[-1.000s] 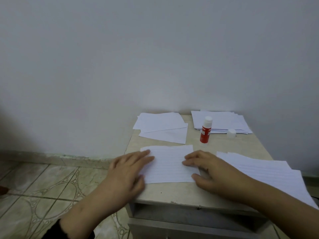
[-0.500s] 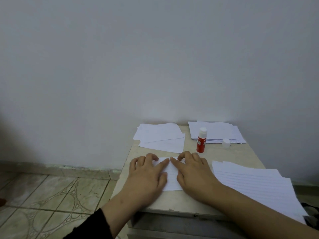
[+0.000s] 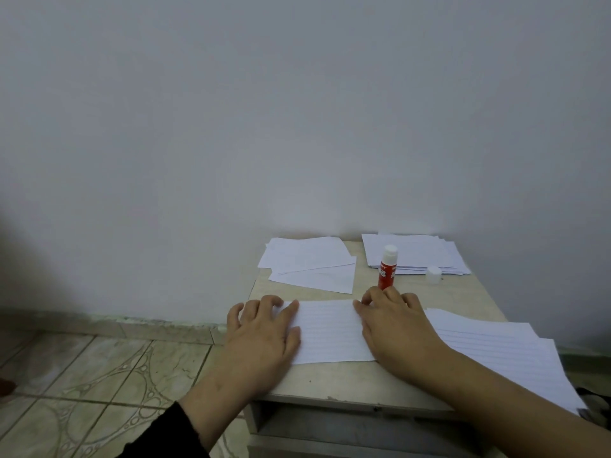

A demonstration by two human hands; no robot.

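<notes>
A folded sheet of lined white paper (image 3: 330, 332) lies flat near the front of a small beige table (image 3: 347, 381). My left hand (image 3: 264, 332) presses flat on its left end, fingers spread. My right hand (image 3: 393, 325) presses on its right end, fingertips at the sheet's far right corner. A red glue stick (image 3: 387, 267) with a white top stands upright just behind my right hand. Its loose white cap (image 3: 433, 274) sits to the right of it.
A pile of folded white papers (image 3: 307, 262) lies at the back left of the table, another stack (image 3: 413, 252) at the back right. Lined sheets (image 3: 502, 352) overlap the right edge. A white wall stands close behind; patterned floor tiles (image 3: 99, 375) lie to the left.
My hands were close together in the middle of the sheet half a second ago. They have slid apart to its two ends, uncovering the middle of the paper.
</notes>
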